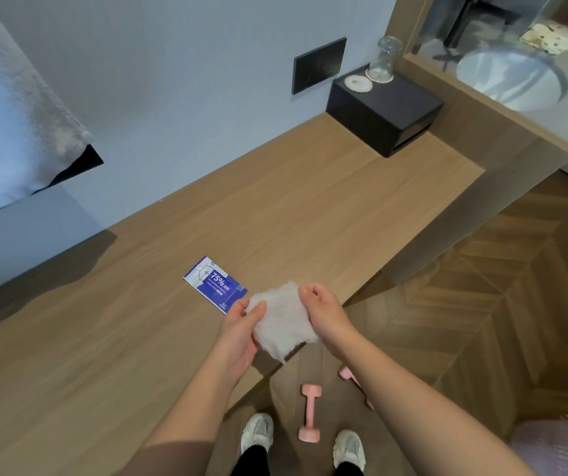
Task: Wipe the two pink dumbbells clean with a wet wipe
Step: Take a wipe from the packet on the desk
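A white wet wipe is spread out between my two hands above the front edge of the wooden counter. My left hand pinches its left edge and my right hand grips its right edge. On the floor below, one pink dumbbell lies between my white shoes. The second pink dumbbell lies to its right, mostly hidden under my right forearm.
A blue wipe sachet lies on the wooden counter just left of my hands. A black box with a glass jar stands at the far end. A sink is at the upper right. Parquet floor lies to the right.
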